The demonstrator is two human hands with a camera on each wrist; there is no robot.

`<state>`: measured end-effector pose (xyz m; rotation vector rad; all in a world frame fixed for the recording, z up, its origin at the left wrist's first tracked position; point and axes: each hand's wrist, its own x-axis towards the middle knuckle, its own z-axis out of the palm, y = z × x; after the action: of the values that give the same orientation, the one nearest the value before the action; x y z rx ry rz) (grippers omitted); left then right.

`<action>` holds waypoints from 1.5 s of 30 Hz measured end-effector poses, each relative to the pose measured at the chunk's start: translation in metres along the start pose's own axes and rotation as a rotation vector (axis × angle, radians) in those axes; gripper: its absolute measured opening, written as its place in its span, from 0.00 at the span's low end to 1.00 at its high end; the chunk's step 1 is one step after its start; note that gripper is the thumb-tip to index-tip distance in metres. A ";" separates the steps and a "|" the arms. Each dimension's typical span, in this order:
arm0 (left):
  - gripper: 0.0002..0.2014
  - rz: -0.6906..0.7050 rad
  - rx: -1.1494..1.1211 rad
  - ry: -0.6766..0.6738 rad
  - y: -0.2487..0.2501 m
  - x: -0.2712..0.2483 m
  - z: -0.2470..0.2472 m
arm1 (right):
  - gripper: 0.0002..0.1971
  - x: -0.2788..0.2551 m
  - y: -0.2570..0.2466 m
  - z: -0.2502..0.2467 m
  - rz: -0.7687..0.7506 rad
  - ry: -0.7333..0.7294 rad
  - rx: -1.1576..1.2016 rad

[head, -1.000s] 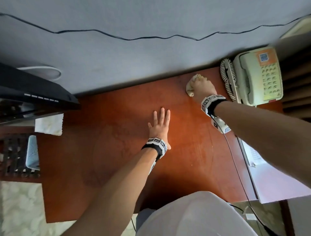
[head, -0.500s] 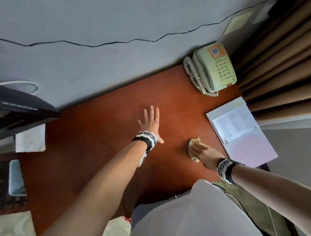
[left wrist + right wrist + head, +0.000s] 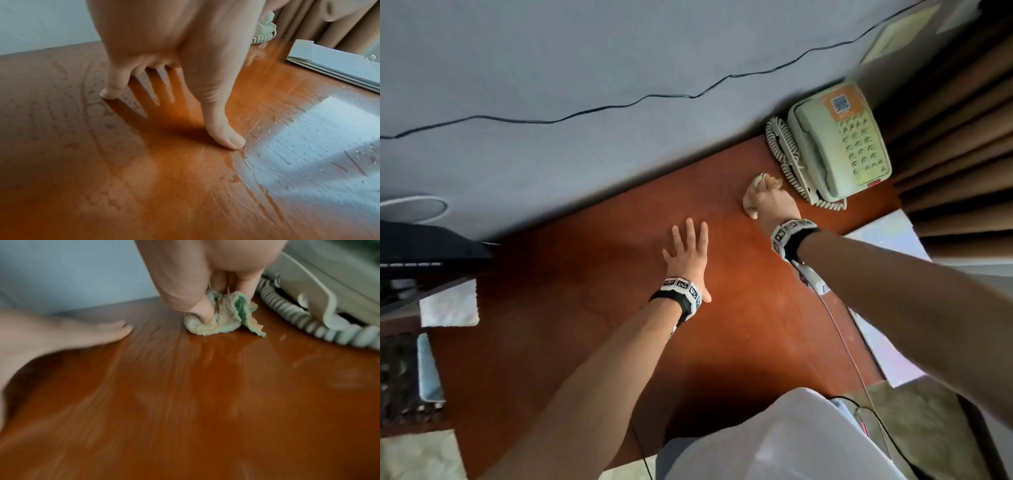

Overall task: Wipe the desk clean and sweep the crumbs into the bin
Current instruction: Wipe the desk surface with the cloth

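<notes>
Reddish-brown wooden desk in the head view: the left hand lies flat, fingers straight, mid-desk; the right hand presses a bunched cloth beside the telephone.

Left wrist: thumb and fingertips touch streaked wood.

Right wrist: fingers pinch the cloth against the desk.

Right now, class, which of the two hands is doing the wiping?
The right hand, beside the telephone: its fingers are curled round the crumpled cloth, pressing it to the desk. The left hand lies flat with fingers spread, holding nothing.
</notes>
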<state>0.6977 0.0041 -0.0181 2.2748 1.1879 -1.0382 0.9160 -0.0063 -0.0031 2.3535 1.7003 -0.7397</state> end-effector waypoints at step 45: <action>0.82 -0.504 -0.543 0.160 -0.048 -0.245 0.267 | 0.33 -0.178 -0.004 0.088 -0.623 -0.123 -0.479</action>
<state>0.4497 -0.2648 -0.0098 1.6929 1.8999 -0.5768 0.8432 -0.1907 0.0040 1.4441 2.2601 -0.4569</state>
